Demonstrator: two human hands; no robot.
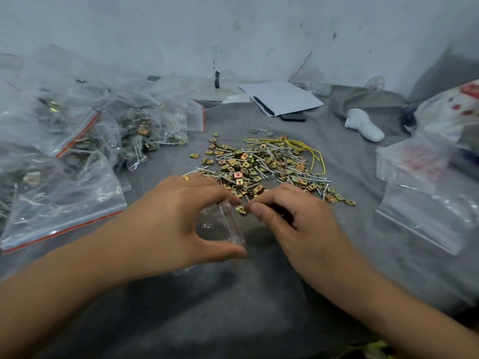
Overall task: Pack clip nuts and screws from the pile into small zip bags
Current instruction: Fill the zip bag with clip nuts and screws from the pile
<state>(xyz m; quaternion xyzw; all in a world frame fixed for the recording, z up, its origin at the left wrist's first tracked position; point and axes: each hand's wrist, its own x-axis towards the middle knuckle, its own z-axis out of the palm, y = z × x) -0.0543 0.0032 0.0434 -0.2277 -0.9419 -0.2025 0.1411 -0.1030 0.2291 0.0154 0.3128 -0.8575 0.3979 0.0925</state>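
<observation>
- A small clear zip bag [228,224] sits nearest, its mouth held wide between the left hand's [168,218] curled thumb and fingers; contents unclear.
- The right hand [293,218] pinches a clip nut [241,209] at the bag's mouth.
- Just beyond lies the pile [261,167] of clip nuts and screws.
- Filled bags [77,141] are heaped far left.

Small zip bag [228,229] mostly hidden under left hand [171,218]; only its red-striped mouth shows. Right hand [293,224] curls over its fingertips, contents unclear beyond one clip nut [241,209]. Filled bags [64,141] at the cloth's left edge cut off by frame. Bag stack [427,193] at right edge cropped, print blurred.
</observation>
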